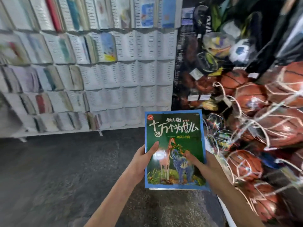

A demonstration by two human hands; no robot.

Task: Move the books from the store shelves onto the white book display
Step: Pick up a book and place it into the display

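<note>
Both grips, left hand (pixel 144 154) and right hand (pixel 202 163), clasp the green-and-blue picture book (pixel 174 148) (long axis upright), with the white slotted book display (pixel 147 76) ahead-left.

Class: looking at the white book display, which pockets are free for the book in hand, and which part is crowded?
Free: the white display's right columns, bordering the basketballs. Crowded: its left pockets, full of books. Both hands grip the green book.

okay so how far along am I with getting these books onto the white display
Partly done: the white book display already holds books in its left pockets. In hand: your left hand and right hand grip a green animal book. Left: this one still needs a slot, and the right-hand pockets look unfilled.
</note>
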